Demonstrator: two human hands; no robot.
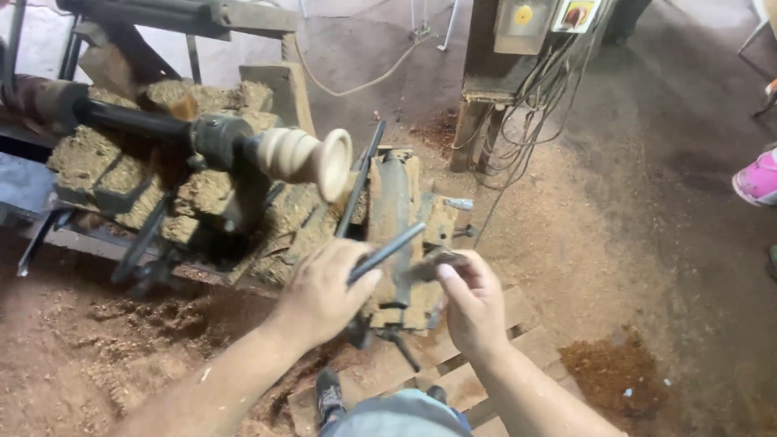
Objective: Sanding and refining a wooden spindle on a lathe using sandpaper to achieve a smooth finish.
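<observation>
Head view: a woodturner stands over a sawdust-caked lathe (pixel 202 194), both bare forearms reaching in from the bottom edge.
Workpiece: a pale ribbed wooden turning (pixel 303 158) sits mounted on the spindle, its flared end facing the hands, above and apart from them.
Left hand: the left hand (pixel 324 291), knuckles up, is closed around a dark metal rod-like tool (pixel 387 252) that angles up and right.
Right hand: the right hand (pixel 473 303), just beside the left, pinches a small dark piece (pixel 433 263) between thumb and fingers; what it is cannot be told.
Step in hand: judged a pause between cuts, with tools being readied at the rest (pixel 396 218).
Next move calls for: a steady two-handed brace before any edge meets the wood.
Surroundings: shavings cover the floor (pixel 631 243); a wooden pallet (pixel 453 380) lies underfoot.
</observation>
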